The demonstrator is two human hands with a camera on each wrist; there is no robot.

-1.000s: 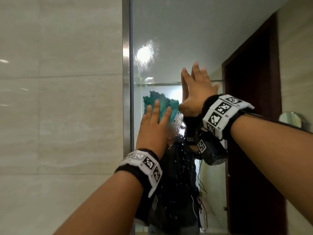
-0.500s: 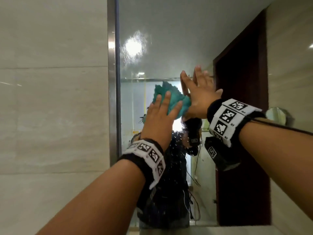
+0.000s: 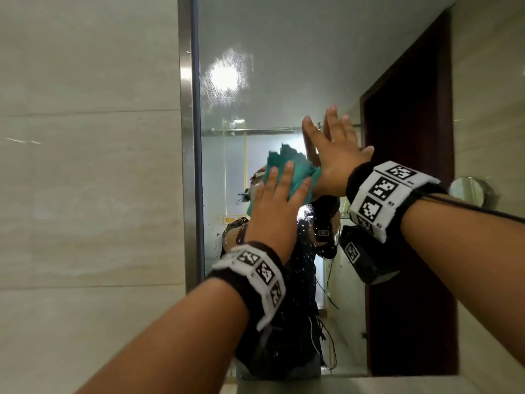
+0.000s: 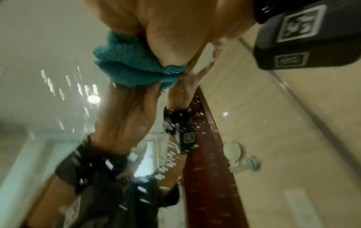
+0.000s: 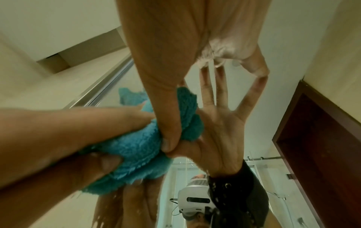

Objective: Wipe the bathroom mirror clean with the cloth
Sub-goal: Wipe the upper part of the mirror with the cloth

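Left hand (image 3: 272, 206) lies flat on the teal cloth (image 3: 292, 172), fingers (image 3: 287, 177) straight and spread, pressing the cloth against the mirror (image 3: 284, 66). Cloth is bunched, sits on the glass near the mirror's left edge, at about mid height, partly covered by the left hand. Right hand (image 3: 338, 155) is flat on the glass just right of the cloth, fingers extended upward and held together, palm toward the mirror, thumb side touching the cloth's right edge. Right wrist view: right thumb (image 5: 166, 108) runs down over the cloth (image 5: 136, 148) and presses into its folds, the other right fingers straight on the glass, gripping nothing. Left wrist view is blurred; cloth (image 4: 132, 67) shows squeezed between palm and glass. Both wrists carry black bands with white marker tags (image 3: 389, 194). Water droplets (image 3: 309, 251) speckle the lower glass below the hands; a hazy smeared patch around a reflected light (image 3: 224, 78) sits higher up. Metal frame strip (image 3: 187, 137) borders the mirror on the left, beige wall tiles (image 3: 85, 166) beyond it. Reflection shows a dark red door (image 3: 409, 137) and a small round mirror (image 3: 468, 191) on the wall.
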